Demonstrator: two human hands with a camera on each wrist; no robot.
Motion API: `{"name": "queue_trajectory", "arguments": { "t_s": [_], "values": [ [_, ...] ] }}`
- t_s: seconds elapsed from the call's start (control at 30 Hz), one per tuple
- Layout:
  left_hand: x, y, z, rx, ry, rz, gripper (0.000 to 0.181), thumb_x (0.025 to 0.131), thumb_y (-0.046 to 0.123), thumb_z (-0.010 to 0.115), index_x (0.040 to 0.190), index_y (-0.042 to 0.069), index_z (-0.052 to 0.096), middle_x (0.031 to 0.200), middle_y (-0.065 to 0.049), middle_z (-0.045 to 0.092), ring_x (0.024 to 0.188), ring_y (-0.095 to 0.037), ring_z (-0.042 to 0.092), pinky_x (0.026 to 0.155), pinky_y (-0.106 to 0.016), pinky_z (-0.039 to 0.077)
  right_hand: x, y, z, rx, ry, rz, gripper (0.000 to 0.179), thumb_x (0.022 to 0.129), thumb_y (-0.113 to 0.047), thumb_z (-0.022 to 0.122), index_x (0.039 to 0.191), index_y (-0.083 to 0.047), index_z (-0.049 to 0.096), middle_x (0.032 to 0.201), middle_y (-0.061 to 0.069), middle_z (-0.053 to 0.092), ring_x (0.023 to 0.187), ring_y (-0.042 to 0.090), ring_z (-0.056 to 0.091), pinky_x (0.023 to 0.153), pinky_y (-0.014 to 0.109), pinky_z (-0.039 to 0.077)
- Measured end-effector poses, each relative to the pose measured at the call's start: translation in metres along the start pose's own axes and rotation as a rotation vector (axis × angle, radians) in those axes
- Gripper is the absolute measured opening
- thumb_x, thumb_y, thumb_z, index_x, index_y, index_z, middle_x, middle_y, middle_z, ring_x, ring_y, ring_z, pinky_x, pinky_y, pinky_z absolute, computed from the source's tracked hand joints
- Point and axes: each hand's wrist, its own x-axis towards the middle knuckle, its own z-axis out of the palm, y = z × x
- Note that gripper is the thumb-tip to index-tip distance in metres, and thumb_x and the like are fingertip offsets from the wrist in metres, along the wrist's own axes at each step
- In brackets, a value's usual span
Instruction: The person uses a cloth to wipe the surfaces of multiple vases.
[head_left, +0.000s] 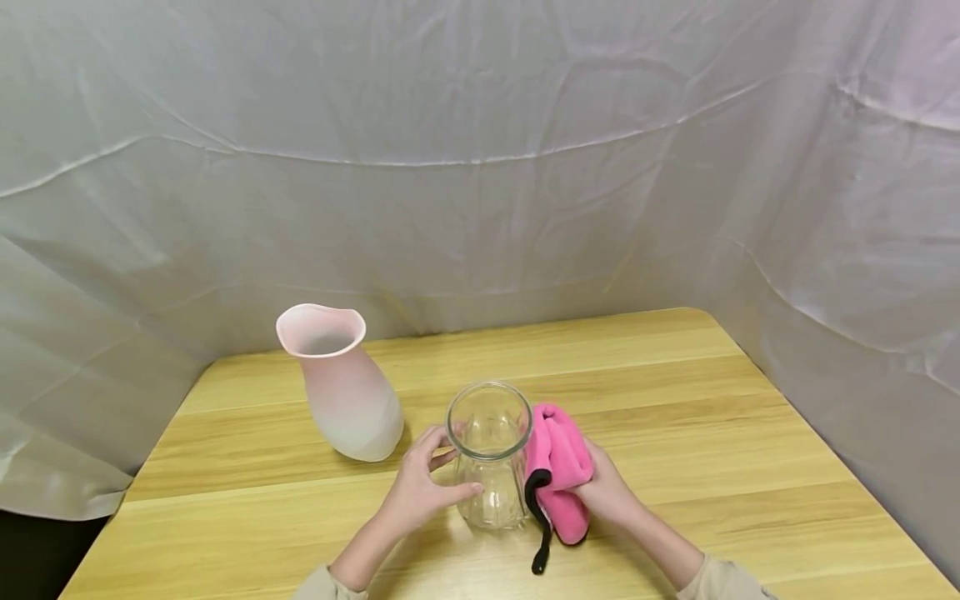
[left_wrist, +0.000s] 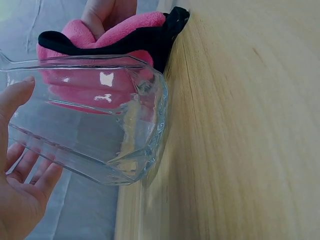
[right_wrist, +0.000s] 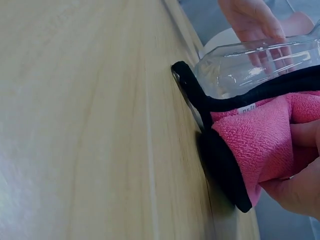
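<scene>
A clear glass vase (head_left: pixel 491 492) with a round rim stands on the wooden table. My left hand (head_left: pixel 423 479) is around its left side, the thumb across the front and the fingers behind. Against the vase's right side lies a folded pink cloth (head_left: pixel 558 467) with black edging, its black end hanging down near the table. My right hand (head_left: pixel 607 487) grips this cloth from the right. In the left wrist view the pink cloth (left_wrist: pixel 90 90) shows through the glass. The right wrist view shows the right thumb and fingers (right_wrist: pixel 295 192) pinching the cloth's folds.
A pink-to-white vase (head_left: pixel 348 400) with a wavy rim stands at the left, behind my left hand. Pale grey fabric (head_left: pixel 480 208) hangs behind the wooden table (head_left: pixel 712 425) and along its sides. The table's right edge slopes toward the lower right corner.
</scene>
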Motion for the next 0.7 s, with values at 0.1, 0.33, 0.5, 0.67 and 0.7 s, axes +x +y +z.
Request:
{"name": "queue_trajectory", "arguments": {
  "t_s": [0.1, 0.33, 0.5, 0.67, 0.7],
  "values": [
    [0.002, -0.010, 0.001, -0.003, -0.001, 0.008, 0.062, 0.067, 0.000, 0.077, 0.122, 0.001, 0.050, 0.121, -0.018, 0.049, 0.113, -0.032, 0.045, 0.098, -0.037, 0.042, -0.001, 0.000, -0.001, -0.004, 0.016, 0.008, 0.063, 0.067, 0.012, 0.060, 0.127, 0.007, 0.044, 0.115, 0.021, 0.056, 0.097, 0.002, 0.052, 0.089, 0.018, 0.043],
    [0.004, -0.030, 0.003, 0.012, 0.011, 0.043, 0.063, 0.067, 0.008, 0.079, 0.123, 0.008, 0.050, 0.122, -0.008, 0.050, 0.113, -0.023, 0.046, 0.099, -0.031, 0.042, -0.004, -0.004, -0.006, 0.102, 0.058, 0.103, 0.061, 0.070, 0.008, 0.061, 0.128, 0.000, 0.045, 0.115, 0.015, 0.056, 0.098, 0.004, 0.052, 0.088, 0.017, 0.044],
    [0.000, -0.030, 0.007, -0.017, 0.051, 0.067, 0.067, 0.068, 0.011, 0.079, 0.127, 0.010, 0.047, 0.129, -0.006, 0.046, 0.119, -0.024, 0.042, 0.101, -0.033, 0.039, -0.008, -0.012, -0.014, 0.186, 0.085, 0.115, 0.058, 0.072, 0.007, 0.059, 0.128, -0.001, 0.044, 0.111, 0.003, 0.056, 0.098, 0.006, 0.052, 0.087, 0.017, 0.046],
    [-0.006, -0.027, 0.013, 0.005, 0.136, 0.085, 0.074, 0.066, 0.010, 0.080, 0.130, 0.011, 0.043, 0.129, -0.004, 0.045, 0.121, -0.024, 0.039, 0.104, -0.041, 0.035, -0.011, -0.016, -0.022, 0.092, 0.128, 0.046, 0.052, 0.073, 0.011, 0.058, 0.122, 0.009, 0.045, 0.101, -0.011, 0.057, 0.093, 0.000, 0.052, 0.082, 0.013, 0.045],
    [-0.007, -0.026, 0.015, 0.020, 0.157, 0.087, 0.074, 0.065, 0.012, 0.080, 0.130, 0.012, 0.043, 0.128, -0.002, 0.046, 0.121, -0.023, 0.040, 0.104, -0.041, 0.034, -0.011, -0.017, -0.024, 0.079, 0.133, 0.035, 0.050, 0.073, 0.012, 0.058, 0.121, 0.011, 0.045, 0.100, -0.014, 0.056, 0.093, -0.001, 0.051, 0.082, 0.012, 0.044]
  ]
}}
